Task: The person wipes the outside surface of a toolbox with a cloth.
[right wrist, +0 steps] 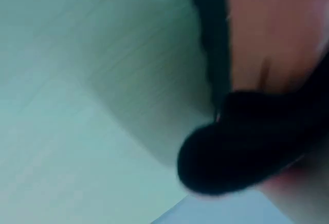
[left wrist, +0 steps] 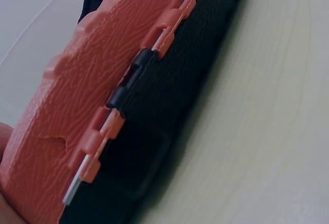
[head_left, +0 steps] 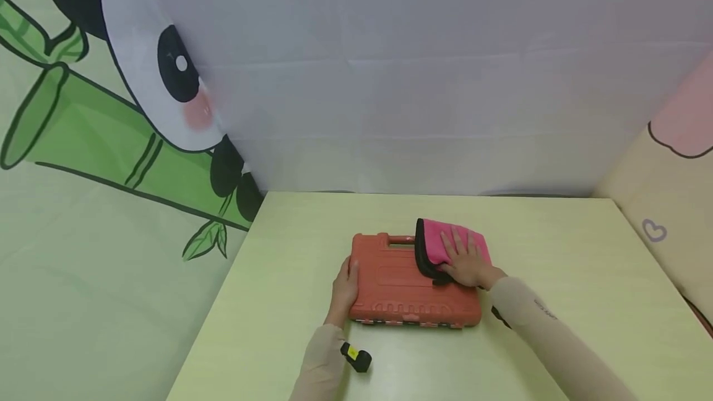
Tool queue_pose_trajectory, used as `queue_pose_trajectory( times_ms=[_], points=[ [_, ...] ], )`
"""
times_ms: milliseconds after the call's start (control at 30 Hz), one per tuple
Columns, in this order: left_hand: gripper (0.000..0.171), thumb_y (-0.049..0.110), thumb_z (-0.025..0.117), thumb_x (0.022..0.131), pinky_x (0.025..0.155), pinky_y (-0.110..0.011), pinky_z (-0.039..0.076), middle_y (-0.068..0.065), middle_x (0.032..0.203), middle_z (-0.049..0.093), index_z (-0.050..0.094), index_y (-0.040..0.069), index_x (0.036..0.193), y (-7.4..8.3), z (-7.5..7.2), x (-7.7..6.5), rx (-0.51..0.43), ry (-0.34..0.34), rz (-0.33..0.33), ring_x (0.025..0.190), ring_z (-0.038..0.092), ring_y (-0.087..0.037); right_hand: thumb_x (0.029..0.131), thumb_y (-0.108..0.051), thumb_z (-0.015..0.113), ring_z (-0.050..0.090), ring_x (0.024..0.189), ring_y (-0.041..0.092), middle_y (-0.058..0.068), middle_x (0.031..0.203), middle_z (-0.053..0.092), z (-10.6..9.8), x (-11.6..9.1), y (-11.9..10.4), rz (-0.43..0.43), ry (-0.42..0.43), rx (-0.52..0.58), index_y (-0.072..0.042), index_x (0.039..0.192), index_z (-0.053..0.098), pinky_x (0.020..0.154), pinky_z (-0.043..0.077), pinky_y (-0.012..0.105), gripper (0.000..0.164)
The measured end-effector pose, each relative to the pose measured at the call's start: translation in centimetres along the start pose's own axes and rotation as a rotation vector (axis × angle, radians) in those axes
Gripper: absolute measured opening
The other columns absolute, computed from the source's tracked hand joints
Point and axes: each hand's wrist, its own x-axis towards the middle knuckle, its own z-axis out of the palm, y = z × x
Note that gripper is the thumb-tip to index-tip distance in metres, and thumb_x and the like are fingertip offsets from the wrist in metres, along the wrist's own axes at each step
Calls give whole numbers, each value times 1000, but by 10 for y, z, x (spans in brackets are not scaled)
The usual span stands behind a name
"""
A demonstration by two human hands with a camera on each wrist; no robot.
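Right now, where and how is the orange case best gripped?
Likely by its handle, from the far side: a bar along the far edge with a slot for fingers. The pink pouch covers the bar's right part, so that should come off first.

I'd call this a small table corner closed in by decorated backdrops, cheerful as a children's room; whether a home, office or studio lies around it, I can't tell. From the middle of the plain pale table point(head_left: 267, 302), a greyish-white backdrop point(head_left: 390, 98) with fold creases rises at twelve o'clock. Towards ten, a cartoon panda point(head_left: 133, 54) and green bamboo point(head_left: 95, 125) run large over pale green. At two, a pink shape point(head_left: 691, 116) tops cream, with a purple heart point(head_left: 654, 231) nearer three.
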Motion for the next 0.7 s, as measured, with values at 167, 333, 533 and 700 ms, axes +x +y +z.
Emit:
queue_pose_trajectory(
  times_ms=[167, 333, 533, 700],
  points=[
    [54, 37, 33, 100, 100, -55, 35, -23, 139, 42, 31, 3, 142, -1, 3, 1, 17, 9, 8, 126, 40, -41, 94, -36, 46, -17, 131, 56, 26, 151, -11, 4, -5, -21, 36, -10, -49, -7, 148, 3, 103, -2, 69, 75],
    [54, 36, 33, 100, 101, -55, 34, -23, 139, 41, 31, 2, 142, -1, 3, 1, 26, 12, 5, 127, 40, -41, 93, -40, 47, -17, 134, 52, 22, 152, -12, 14, -3, -61, 147, -82, -108, -11, 149, 1, 106, -2, 66, 78],
    [53, 35, 33, 100, 100, -55, 35, -25, 136, 44, 34, 1, 140, 2, 3, 4, 51, 39, 38, 124, 41, -43, 91, -47, 47, -13, 135, 52, 19, 154, -9, 32, 8, -111, 156, -104, -174, -19, 149, 3, 106, 6, 67, 78],
    [51, 36, 34, 100, 98, -55, 37, -26, 133, 47, 37, 2, 139, 3, 6, 4, 49, 45, 66, 121, 45, -44, 91, -49, 46, -10, 135, 52, 19, 154, -6, 41, 16, -128, 129, -90, -192, -20, 149, 7, 106, 8, 67, 76]
  ],
)
